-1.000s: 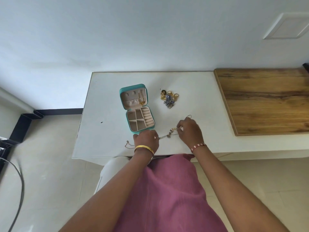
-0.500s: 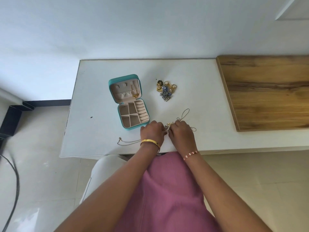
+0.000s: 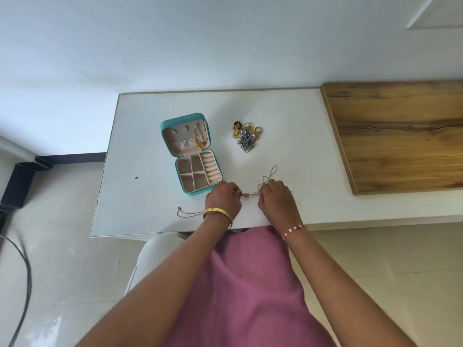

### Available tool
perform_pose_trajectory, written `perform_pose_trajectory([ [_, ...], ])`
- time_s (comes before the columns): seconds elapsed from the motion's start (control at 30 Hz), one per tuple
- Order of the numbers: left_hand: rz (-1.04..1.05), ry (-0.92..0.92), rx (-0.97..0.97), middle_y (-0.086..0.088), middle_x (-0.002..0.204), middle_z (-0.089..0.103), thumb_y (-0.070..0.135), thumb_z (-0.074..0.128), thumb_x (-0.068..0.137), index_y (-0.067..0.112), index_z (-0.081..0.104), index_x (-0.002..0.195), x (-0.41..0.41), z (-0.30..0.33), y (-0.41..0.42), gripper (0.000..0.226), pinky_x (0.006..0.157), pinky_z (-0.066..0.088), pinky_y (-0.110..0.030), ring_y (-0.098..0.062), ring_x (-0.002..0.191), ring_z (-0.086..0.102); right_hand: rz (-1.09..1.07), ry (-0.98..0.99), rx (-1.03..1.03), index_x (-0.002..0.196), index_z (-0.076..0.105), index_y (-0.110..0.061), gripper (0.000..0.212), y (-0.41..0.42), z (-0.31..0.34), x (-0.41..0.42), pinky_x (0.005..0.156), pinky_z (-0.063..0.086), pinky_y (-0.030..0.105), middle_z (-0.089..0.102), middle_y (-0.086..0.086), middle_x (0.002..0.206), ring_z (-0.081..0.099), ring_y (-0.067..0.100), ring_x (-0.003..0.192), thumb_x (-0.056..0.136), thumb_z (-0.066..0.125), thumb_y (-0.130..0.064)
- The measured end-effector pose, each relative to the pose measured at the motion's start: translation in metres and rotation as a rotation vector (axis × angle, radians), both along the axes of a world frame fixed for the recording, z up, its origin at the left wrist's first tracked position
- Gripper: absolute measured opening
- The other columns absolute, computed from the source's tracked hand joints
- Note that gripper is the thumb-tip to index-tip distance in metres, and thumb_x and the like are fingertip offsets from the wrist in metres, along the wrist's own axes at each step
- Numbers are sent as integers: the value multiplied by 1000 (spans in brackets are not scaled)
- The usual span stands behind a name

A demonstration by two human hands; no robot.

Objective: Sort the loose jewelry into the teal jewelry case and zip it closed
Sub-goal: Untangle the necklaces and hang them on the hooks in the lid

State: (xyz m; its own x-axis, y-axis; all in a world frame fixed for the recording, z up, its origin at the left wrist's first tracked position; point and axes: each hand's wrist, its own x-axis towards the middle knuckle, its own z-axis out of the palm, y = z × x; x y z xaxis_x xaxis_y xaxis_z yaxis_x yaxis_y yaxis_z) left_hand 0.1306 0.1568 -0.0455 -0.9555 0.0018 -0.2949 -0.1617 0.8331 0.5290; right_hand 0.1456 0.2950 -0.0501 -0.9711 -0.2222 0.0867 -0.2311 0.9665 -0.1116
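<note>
Pink garment (image 3: pixel 250 284) fills the near foreground, both forearms reaching out over the white bench (image 3: pixel 150 116). Left hand (image 3: pixel 223 197) (gold bangle at the wrist) and right hand (image 3: pixel 274 196) sit close together at the near edge, fingers of each pinched on a thin chain necklace (image 3: pixel 250 193) stretched between them; its ends trail out left and right. Just beyond the left hand, the teal jewelry case (image 3: pixel 191 152) lies open, compartments mostly bare. Farther right, a heap of loose jewelry (image 3: pixel 246 136).
</note>
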Motion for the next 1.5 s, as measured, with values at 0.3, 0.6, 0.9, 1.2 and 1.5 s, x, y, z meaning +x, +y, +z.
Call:
perform_pose_trajectory([
  [0.3, 50, 12, 69, -13, 99, 65, 18, 48, 91, 7, 63, 96, 0, 2, -2, 19, 75, 45, -33, -28, 92, 58, -112, -147, -248, 105, 61, -4, 23, 0, -7, 0, 76, 43, 39, 60, 15, 98, 53, 32, 93, 84, 54, -6],
  [0.6, 72, 59, 251, -10, 93, 69, 11, 47, 90, 7, 64, 92, -3, 13, -6, 17, 72, 42, -26, -26, 86, 60, -132, -259, -491, 107, 67, -10, 22, -16, 4, -9, 80, 39, 28, 54, 13, 98, 48, 25, 99, 86, 61, -12],
  [0.9, 221, 115, 456, -11, 82, 70, 7, 46, 91, 6, 62, 88, -7, 29, -14, 16, 73, 47, -26, -21, 75, 61, -195, -274, -693, 81, 70, -6, 6, -4, 27, -15, 76, 47, 34, 65, 12, 86, 59, 25, 82, 80, 68, -11],
  [1.2, 604, 171, 730, -2, 66, 59, 11, 27, 98, 20, 40, 70, -15, 53, -27, 32, 82, 49, -40, -28, 77, 60, -291, -293, -864, 69, 65, -8, 11, 7, 40, -14, 58, 37, 12, 68, 10, 72, 54, 14, 66, 79, 68, -10],
  [1.5, 878, 35, 1256, -6, 41, 58, 11, 17, 99, 5, 41, 74, -12, 77, -26, 35, 50, 55, -29, -17, 40, 60, -296, -446, -1126, 82, 67, 6, 11, -1, 57, -13, 59, 44, 17, 63, 11, 67, 53, 18, 61, 84, 64, -5],
])
